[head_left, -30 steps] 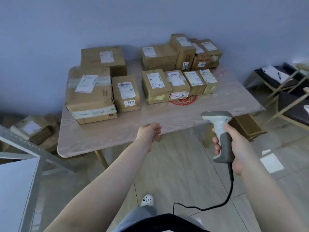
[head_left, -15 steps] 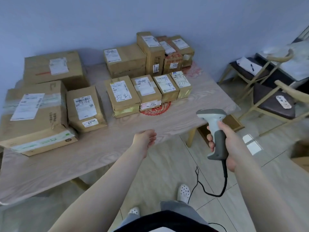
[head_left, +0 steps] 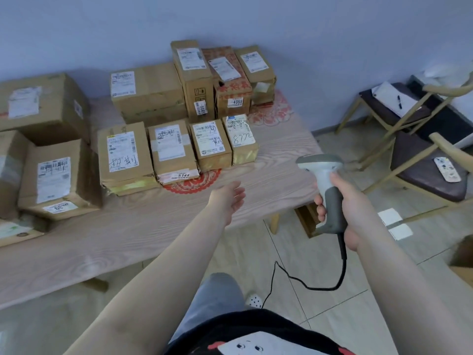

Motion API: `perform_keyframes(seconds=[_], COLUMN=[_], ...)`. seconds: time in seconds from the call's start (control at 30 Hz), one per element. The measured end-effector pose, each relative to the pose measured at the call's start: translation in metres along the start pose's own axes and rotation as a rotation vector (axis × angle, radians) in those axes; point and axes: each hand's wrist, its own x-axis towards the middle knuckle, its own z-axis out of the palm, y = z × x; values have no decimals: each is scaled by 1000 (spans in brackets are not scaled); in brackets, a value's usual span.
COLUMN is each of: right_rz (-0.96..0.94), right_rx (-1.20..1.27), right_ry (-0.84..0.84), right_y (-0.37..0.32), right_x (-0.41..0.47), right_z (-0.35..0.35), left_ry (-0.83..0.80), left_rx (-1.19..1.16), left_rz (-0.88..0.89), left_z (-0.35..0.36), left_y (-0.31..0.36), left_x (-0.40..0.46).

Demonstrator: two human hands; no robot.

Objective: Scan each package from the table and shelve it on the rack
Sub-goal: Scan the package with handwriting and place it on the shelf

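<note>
Wooden table (head_left: 158,226) of packages (head_left: 125,157), left hand (head_left: 227,198) outstretched, fingers relaxed, right hand (head_left: 340,198) gripping scanner (head_left: 323,175).

arms bare, no sleeves | black top (head_left: 256,326), white-and-red print | grey trousers (head_left: 217,295) | white perforated clog (head_left: 254,301)

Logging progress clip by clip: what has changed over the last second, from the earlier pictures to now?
The person has stepped up to the table, so the packages appear closer and the rack has left the view. The left hand has reached forward over the table edge and opened, toward the package marked 5144. Nothing was picked up or released. The right hand still grips the barcode scanner, and the packages lie as before.
</note>
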Motion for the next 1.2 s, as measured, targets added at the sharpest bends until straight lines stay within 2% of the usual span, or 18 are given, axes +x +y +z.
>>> perform_keyframes(seconds=[0.27,0.43,0.63,0.8,0.87,1.03,1.1,1.2], right_rz=[84,95,103,110,112,146,134,156], right_rx=[20,6,-8,-52,-69,-132,-176,-217], right_ry=[-40,-34,-56,-93,-116,-234,-281,-330], right_y=[-31,-57,-82,-93,-99,-116,-123,-133], right_x=[61,110,155,179,189,216,225,238], right_z=[-17,-20,-16,-19,-20,-27,-34,-47], left_ry=[146,243,327,301,349,363,414,538], left_rx=[-55,-209,-193,-255,-285,-352,-354,-317], left_rz=[-6,-190,-227,-174,-161,-113,-104,-189], left_z=[60,94,123,126,128,151,160,174], left_y=[25,54,68,60,54,32,16,2], left_x=[55,104,147,173,183,176,174,167])
